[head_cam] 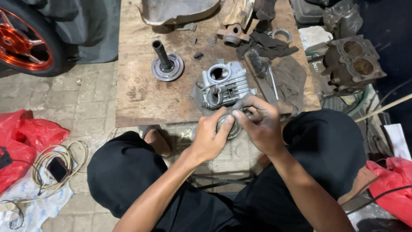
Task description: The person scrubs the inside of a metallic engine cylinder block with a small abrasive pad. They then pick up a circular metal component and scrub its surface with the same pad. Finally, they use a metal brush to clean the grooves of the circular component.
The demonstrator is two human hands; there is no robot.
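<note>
At the far left an orange-spoked motorcycle wheel (19, 41) stands beside the brown wooden board worktop (141, 94), on which a dark steel flanged shaft (166, 63) stands upright, well apart from the silver finned engine cylinder (225, 88) lying nearer the front edge. Just below that cylinder, over the worktop's front edge, the left hand (210, 137) has its fingers closed around a round grey metal piston (229, 125), while the right hand (259, 124) pinches the same piston from the other side. Further right lie a black wire brush (259, 63) on dark rags (287, 79) and a grimy two-bore engine block (354, 62).
</note>
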